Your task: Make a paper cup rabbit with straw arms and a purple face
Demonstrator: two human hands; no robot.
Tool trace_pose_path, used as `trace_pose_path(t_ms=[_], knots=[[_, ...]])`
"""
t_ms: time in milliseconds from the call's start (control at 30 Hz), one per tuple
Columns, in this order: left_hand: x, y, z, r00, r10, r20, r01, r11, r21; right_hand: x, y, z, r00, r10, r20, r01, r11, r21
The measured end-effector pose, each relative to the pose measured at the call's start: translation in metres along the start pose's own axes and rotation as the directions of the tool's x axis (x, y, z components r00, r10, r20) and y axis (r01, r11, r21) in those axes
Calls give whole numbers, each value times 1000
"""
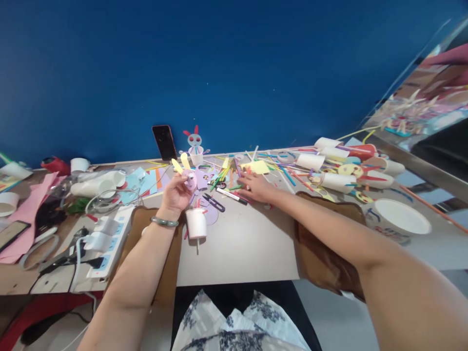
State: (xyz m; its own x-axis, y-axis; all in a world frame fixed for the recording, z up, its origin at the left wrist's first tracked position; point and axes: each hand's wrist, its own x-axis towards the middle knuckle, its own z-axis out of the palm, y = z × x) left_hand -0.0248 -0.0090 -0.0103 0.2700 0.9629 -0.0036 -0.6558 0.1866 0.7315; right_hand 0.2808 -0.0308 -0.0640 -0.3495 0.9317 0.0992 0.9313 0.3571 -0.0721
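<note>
My left hand (176, 194), with a bracelet at the wrist, pinches a purple paper rabbit head (190, 181) with yellow ears. Just below it stands an upturned white paper cup (196, 224) with a stick poking out underneath and red strips near its top. My right hand (254, 186) reaches into the pile of coloured sticks and paper scraps, its fingers spread low over them. Beside those fingers lies a black-and-white marker pen (231, 196). Dark thread snips (214, 202) rest between my hands on a purple paper circle (212, 216).
A finished-looking rabbit cup figure (195, 146) and a phone (164, 142) stand against the blue wall. Several paper-cup figures (338, 182) lie at right near a white tub (402, 217). A power strip (111, 248) with plugs and cables is at left.
</note>
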Motion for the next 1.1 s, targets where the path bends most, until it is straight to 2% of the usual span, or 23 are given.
trace_pose_path(t_ms=[133,233,333,433,533,600,900,1100], knots=[[0,0,0,1000,-16,-11,16,1000,2,-8,45,-7,973,223,-62,-228,970,-84],[0,0,-1,1000,-16,-8,16,1000,-3,-26,54,-11,948,289,-134,-305,945,-117],[1,-1,-1,1000,-6,3,6,1000,1,-46,39,-12,954,263,-144,-280,952,-121],[1,-2,-1,1000,8,17,-9,1000,12,-62,7,-6,978,192,-76,-198,976,-85],[0,-3,0,1000,9,23,-9,1000,16,-68,-22,4,989,141,-44,-142,989,-27],[0,-2,1,1000,6,29,-6,1000,22,-68,-34,10,990,133,-42,-133,991,-3],[2,-6,-4,1000,23,17,-24,998,60,-67,-35,16,992,122,-37,-120,992,34],[4,-9,-8,1000,11,-6,-11,998,69,-67,-39,18,986,138,-90,-132,989,64]])
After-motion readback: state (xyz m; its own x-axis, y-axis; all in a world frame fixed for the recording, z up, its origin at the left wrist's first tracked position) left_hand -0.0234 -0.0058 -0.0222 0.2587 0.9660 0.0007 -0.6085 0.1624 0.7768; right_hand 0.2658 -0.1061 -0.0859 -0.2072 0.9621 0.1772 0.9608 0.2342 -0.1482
